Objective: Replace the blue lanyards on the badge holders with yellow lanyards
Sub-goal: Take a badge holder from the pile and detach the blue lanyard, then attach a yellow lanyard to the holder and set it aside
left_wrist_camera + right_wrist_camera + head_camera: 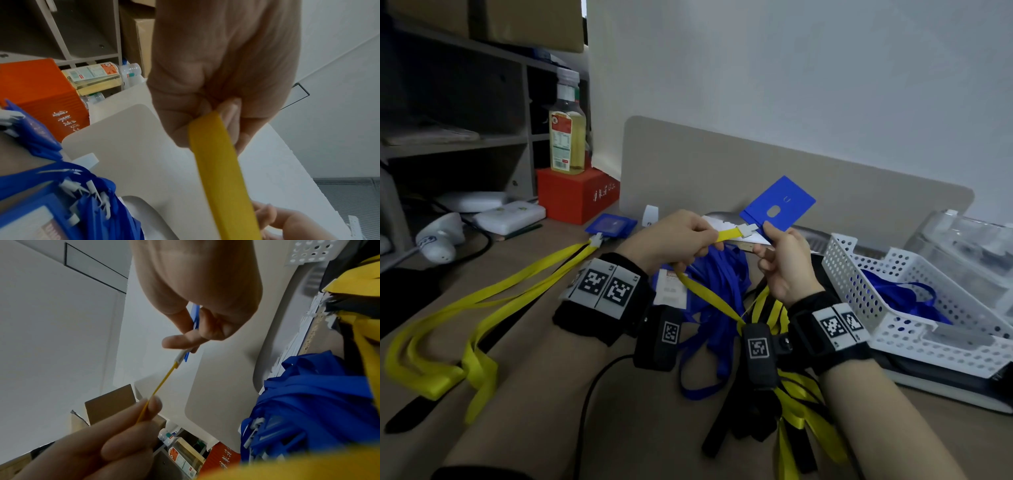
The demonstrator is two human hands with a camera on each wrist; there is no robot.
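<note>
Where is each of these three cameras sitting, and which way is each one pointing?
Head: on the person's head, looking down at the desk; both hands and forearms show.
Left wrist: looks along the left hand, which grips the yellow lanyard.
Right wrist: looks along the right hand, which pinches the blue badge holder.
All three share the yellow lanyard; both wrist views also show the orange box.

My left hand (224, 78) pinches a yellow lanyard (220, 175); blue lanyards (86, 194) lie lower left beside an orange box (39, 95)
</note>
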